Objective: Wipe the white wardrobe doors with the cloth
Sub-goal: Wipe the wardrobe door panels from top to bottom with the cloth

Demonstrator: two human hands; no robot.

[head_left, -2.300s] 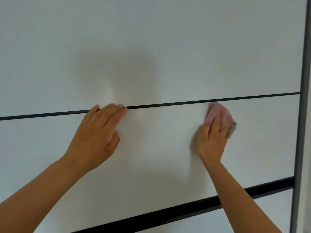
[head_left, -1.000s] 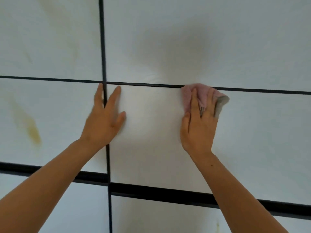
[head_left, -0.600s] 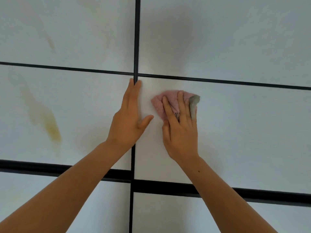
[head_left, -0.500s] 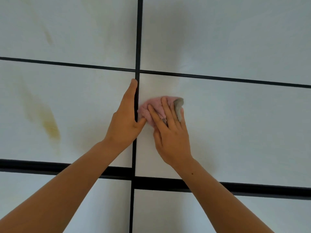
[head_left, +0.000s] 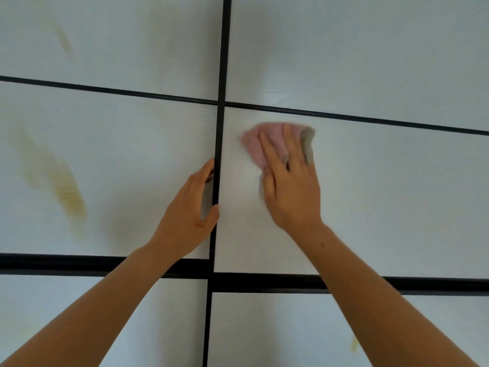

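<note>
The right hand presses the pink cloth flat on the right door, fingers straight. The left hand rests loose, holding nothing. 1 big yellow smear (left door) is not wiped yet.

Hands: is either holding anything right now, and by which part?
Nothing is gripped. The right hand presses the pink cloth flat on the door, fingers spread over its lower half; the left hand only rests at the black seam.
</note>
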